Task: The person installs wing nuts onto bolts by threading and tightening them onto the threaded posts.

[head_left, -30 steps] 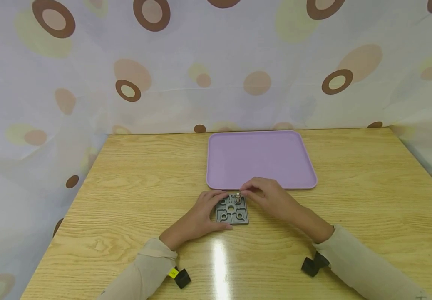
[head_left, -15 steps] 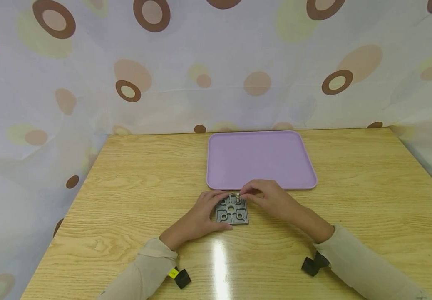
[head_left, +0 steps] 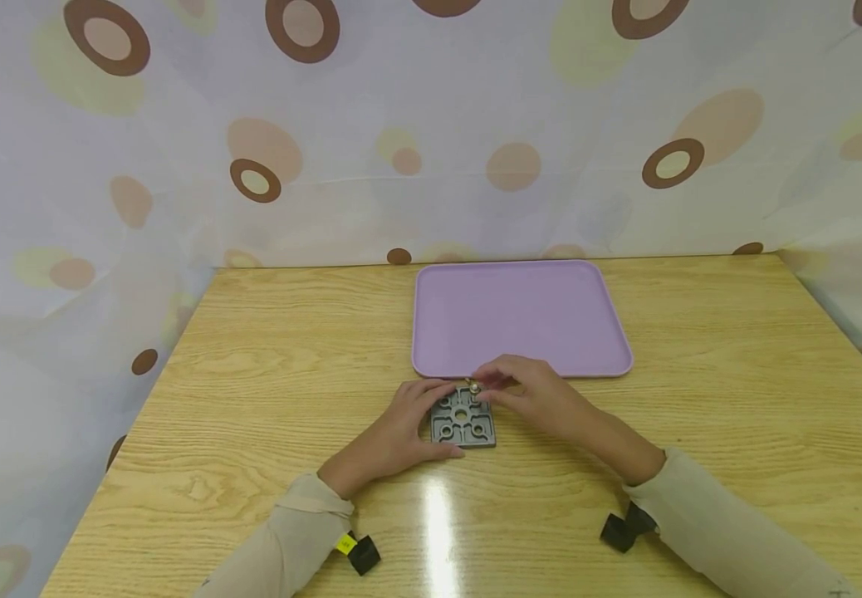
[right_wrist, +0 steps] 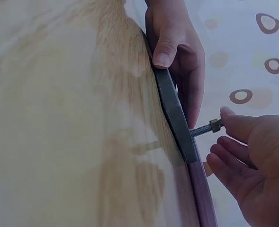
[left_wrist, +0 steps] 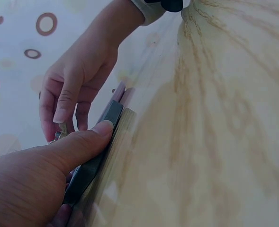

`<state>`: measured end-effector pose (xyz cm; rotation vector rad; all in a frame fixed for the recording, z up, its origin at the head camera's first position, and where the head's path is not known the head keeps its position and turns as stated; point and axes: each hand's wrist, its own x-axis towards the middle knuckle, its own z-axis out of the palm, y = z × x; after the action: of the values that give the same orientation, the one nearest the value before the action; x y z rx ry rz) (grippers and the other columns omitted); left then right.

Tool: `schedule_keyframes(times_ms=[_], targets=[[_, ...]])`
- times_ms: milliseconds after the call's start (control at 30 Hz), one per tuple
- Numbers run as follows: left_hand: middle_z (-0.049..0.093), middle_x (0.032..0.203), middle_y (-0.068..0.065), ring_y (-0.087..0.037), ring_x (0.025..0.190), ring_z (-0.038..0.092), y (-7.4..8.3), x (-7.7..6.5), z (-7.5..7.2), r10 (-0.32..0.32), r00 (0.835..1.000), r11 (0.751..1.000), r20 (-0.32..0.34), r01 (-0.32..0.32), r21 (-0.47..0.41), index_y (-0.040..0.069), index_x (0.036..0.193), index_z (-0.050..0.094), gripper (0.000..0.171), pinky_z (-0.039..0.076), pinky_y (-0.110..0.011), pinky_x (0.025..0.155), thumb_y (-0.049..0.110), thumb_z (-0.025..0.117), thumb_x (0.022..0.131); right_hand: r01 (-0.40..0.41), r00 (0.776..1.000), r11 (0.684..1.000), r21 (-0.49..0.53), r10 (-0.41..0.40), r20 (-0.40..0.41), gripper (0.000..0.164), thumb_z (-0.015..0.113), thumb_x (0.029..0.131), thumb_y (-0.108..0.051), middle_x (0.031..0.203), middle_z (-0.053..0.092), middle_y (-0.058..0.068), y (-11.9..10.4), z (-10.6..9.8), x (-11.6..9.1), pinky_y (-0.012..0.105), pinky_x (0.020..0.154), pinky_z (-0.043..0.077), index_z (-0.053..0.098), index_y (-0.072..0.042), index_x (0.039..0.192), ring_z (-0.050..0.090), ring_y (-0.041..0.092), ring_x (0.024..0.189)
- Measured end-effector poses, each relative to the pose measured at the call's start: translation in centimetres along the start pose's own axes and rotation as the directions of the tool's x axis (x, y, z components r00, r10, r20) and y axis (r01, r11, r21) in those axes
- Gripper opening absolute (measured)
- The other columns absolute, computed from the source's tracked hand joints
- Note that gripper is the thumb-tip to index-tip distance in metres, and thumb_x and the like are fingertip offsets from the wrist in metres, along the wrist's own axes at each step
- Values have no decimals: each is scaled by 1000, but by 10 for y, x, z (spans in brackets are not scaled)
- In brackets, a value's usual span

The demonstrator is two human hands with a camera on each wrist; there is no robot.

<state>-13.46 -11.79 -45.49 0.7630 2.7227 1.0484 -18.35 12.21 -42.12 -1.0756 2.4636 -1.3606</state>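
Note:
A square grey metal plate (head_left: 462, 426) with a raised centre ring and corner holes lies on the table, just in front of the tray. My left hand (head_left: 404, 432) grips it, thumb (left_wrist: 101, 130) on the near edge and fingers at the far edge. From its far right corner stands a threaded bolt (right_wrist: 201, 130). Near the bolt's free end sits a small brass-coloured wing nut (right_wrist: 215, 125). My right hand (head_left: 539, 397) holds the nut between thumb and forefinger, the other fingers bent below. Several threads show between nut and plate in the right wrist view.
A shallow purple tray (head_left: 521, 320) lies right behind the plate, its front rim close to both hands. The wooden table (head_left: 289, 340) ends at a patterned cloth backdrop (head_left: 431, 208) at the back and sides.
My right thumb and forefinger have spread slightly and shifted around the wing nut, whose tab has turned toward the back. The left hand and plate stay in place.

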Motion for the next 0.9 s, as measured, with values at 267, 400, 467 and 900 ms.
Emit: schedule_keyframes(times_ms=[267,400,467,900], targets=[[32,143,2,-14,124,27,2,-1,-1,-8,1000,1000,1,8,5,14,144,34,89,32,-38,101,52,72,74,2,1000,1000,-1,-2,16,32,65,86,-21,110,62,2,2,3,0,24,81,49,62,-8,115,61,18,96],[31,143,2,-14,125,27,2,0,-1,-11,1000,1000,3,11,3,15,144,33,89,32,-38,101,52,72,74,3,1000,1000,-17,-2,31,33,63,88,-24,112,61,-1,2,3,0,23,82,48,62,-9,117,60,15,98],[31,143,2,-14,125,26,1,0,-1,-12,1000,1000,3,12,4,15,144,33,89,32,-38,101,52,72,74,4,999,1000,-20,-3,41,34,62,89,-25,113,61,-2,1,3,0,23,83,48,61,-9,118,60,14,98],[32,143,3,-14,125,27,1,0,0,-7,1000,1000,4,7,-5,15,144,34,88,33,-39,100,53,71,74,-2,998,1000,-7,2,60,35,61,89,-24,115,59,3,2,4,0,25,84,48,59,-8,121,59,15,100]])
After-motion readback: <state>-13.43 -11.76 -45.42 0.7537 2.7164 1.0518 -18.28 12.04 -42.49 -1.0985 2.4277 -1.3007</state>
